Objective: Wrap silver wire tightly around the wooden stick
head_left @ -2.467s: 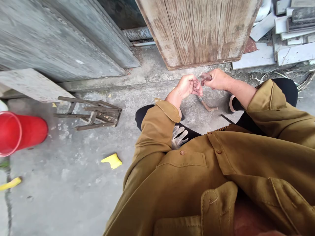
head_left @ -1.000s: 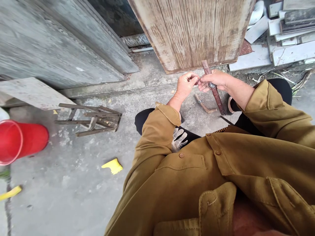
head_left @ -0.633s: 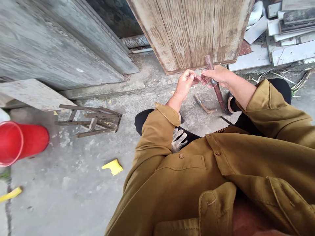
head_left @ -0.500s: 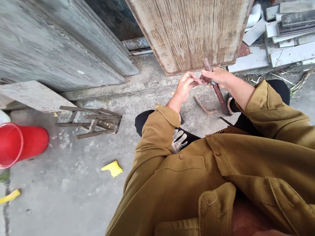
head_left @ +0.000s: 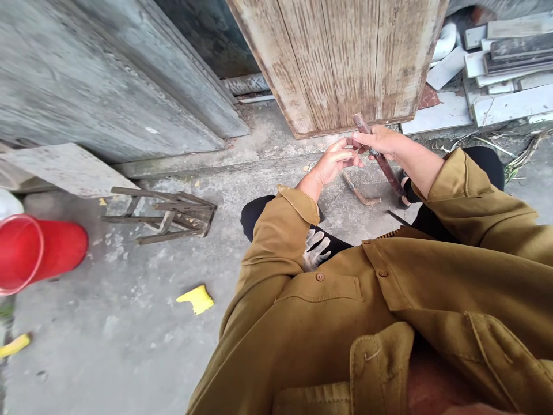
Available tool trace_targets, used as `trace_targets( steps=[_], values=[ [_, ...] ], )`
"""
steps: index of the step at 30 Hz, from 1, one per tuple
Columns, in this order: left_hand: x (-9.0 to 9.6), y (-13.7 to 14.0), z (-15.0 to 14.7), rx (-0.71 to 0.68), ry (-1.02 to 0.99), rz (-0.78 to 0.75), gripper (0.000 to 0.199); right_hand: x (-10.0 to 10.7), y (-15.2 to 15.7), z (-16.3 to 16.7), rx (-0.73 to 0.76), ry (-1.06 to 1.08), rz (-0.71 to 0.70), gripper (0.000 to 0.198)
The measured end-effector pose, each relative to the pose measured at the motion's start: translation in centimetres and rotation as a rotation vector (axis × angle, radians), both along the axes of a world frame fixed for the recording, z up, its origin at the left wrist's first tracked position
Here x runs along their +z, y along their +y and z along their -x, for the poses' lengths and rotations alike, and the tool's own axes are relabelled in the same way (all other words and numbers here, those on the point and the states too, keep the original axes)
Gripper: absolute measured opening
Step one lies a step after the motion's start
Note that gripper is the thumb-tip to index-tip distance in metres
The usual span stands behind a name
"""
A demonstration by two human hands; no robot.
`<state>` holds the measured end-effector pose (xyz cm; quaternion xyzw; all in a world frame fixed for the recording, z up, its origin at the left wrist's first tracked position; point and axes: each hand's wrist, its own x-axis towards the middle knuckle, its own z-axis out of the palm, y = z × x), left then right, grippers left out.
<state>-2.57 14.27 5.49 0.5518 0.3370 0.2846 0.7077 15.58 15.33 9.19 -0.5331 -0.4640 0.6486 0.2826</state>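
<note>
A reddish-brown wooden stick (head_left: 390, 174) slants between my knees, its lower end near my right foot. My right hand (head_left: 383, 142) grips it around its upper part, thumb laid across it. Just below that thumb a greyish wire-like binding (head_left: 374, 153) goes round the stick. My left hand (head_left: 336, 161) is beside the stick with curled fingers, its fingertips close to my right thumb and the binding. Whatever those fingertips pinch is too small to make out. On the concrete below lies a short bent branch (head_left: 360, 193), with a greyish band around part of it.
A wooden panel (head_left: 337, 63) stands in front of me. Broken boards and tiles (head_left: 510, 75) are piled at the right. Leftward are a wooden stool (head_left: 173, 214) on its side, a red bucket (head_left: 64, 245) and a yellow scrap (head_left: 199, 298). A whitish glove (head_left: 315, 249) rests by my left thigh.
My left hand has shifted slightly right and down, its fingers more spread, nearer the stick. My right hand still grips the stick. The whole view has moved a little.
</note>
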Motion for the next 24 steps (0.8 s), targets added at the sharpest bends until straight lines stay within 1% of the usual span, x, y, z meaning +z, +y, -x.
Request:
trace_targets(
  steps=[3, 5, 7, 9, 11, 14, 17, 20, 24],
  values=[
    [0.1, 0.4, 0.8, -0.067, -0.022, 0.047, 0.045, 0.7, 0.7, -1.1, 0.008, -0.029, -0.018, 0.031],
    [0.1, 0.5, 1.1, -0.095, -0.009, 0.087, 0.052, 1.5, 1.0, -2.1, 0.058, -0.061, -0.005, 0.027],
    [0.2, 0.4, 1.1, -0.081, 0.020, 0.096, 0.054, 2.4, 1.1, -3.1, 0.158, -0.101, 0.024, 0.026],
    [0.2, 0.3, 1.0, -0.041, 0.058, 0.076, 0.051, 3.1, 1.0, -3.8, 0.258, -0.138, 0.065, 0.027],
    [0.2, 0.4, 1.0, -0.003, 0.102, 0.042, 0.044, 3.3, 0.9, -4.2, 0.291, -0.145, 0.087, 0.029],
    [0.2, 0.8, 1.1, 0.026, 0.162, -0.007, 0.034, 2.9, 0.9, -4.2, 0.229, -0.091, 0.070, 0.031],
    [0.1, 1.1, 1.2, 0.017, 0.197, -0.033, 0.025, 2.2, 1.1, -3.9, 0.178, -0.060, 0.071, 0.026],
    [0.0, 1.2, 1.1, 0.026, 0.215, -0.058, 0.026, 1.9, 1.3, -3.7, 0.134, -0.056, 0.069, 0.021],
    [0.4, 1.0, 0.9, 0.076, 0.235, -0.101, 0.032, 2.0, 1.1, -3.3, 0.035, -0.007, 0.030, 0.020]
  ],
)
